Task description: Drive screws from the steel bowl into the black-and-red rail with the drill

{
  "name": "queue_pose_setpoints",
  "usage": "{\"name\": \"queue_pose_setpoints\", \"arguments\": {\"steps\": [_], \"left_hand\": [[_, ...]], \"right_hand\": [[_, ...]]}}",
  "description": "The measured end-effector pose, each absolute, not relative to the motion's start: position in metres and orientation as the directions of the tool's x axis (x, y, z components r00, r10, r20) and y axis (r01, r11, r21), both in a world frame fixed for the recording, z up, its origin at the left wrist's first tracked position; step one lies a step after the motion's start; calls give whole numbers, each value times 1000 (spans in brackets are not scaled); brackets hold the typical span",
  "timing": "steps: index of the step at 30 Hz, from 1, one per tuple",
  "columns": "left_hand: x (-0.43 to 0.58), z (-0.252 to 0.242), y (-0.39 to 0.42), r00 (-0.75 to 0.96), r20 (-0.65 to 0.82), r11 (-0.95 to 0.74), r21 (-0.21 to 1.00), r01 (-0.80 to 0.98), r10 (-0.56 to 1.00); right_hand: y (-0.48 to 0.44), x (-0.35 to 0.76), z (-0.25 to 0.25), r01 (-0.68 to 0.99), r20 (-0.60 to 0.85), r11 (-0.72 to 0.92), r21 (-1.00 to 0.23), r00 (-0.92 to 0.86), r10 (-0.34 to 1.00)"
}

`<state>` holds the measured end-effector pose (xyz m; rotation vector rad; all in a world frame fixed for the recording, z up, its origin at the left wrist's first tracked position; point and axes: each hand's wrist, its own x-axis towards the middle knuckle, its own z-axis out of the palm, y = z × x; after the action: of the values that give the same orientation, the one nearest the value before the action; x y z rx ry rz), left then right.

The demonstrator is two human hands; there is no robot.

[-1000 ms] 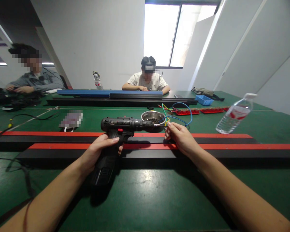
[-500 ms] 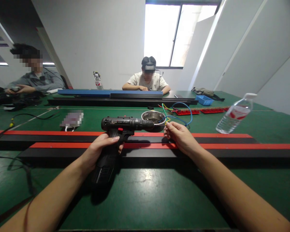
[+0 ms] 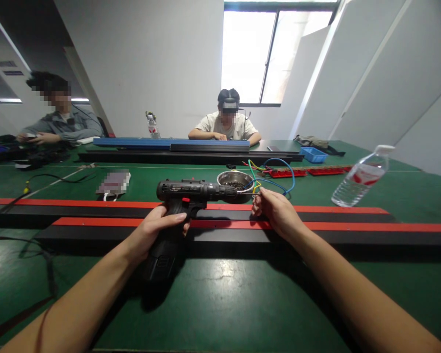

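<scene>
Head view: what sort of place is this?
Likely an assembly workshop: the left hand grips a cordless screwdriver, long red-and-black rails lie across a green worktable, and a steel bowl of small dark parts stands beyond them.

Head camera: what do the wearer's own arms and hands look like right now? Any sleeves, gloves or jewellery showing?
The left forearm and right forearm are bare, with no sleeve in view. The left hand and right hand are ungloved, with no ring or watch visible. A thin dark band crosses the left forearm near the bottom edge of the picture.
</scene>
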<state>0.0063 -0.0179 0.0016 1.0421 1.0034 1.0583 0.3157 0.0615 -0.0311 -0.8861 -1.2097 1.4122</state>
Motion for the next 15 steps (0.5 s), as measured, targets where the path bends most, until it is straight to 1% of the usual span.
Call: {"name": "queue_pose_setpoints", "arguments": {"steps": [3, 6, 9, 10, 11, 13, 15], "left_hand": [[3, 6, -18, 166, -80, 103, 986, -133, 983], [-9, 16, -16, 102, 1, -1, 1000, 0, 995], [-29, 33, -16, -32, 77, -69, 979, 190, 997], [-37, 40, -17, -90, 108, -87, 972, 216, 990], [-44, 48, -19, -101, 146, -121, 967, 222, 984], [-59, 65, -22, -31, 165, -151, 952, 267, 986], [-72, 81, -25, 47, 153, -159, 906, 392, 987]], "right_hand": [[63, 316, -32, -216, 132, 93, -972, -171, 977], [64, 315, -33, -126, 171, 154, -980, -130, 977], [63, 314, -34, -57, 184, 178, -982, -121, 975], [63, 314, -34, -51, 184, 179, -983, -137, 973], [62, 314, -33, -49, 183, 177, -983, -162, 970], [60, 314, -33, -45, 181, 176, -983, -219, 959], [59, 315, -33, -12, 189, 193, -981, -264, 946]]}}
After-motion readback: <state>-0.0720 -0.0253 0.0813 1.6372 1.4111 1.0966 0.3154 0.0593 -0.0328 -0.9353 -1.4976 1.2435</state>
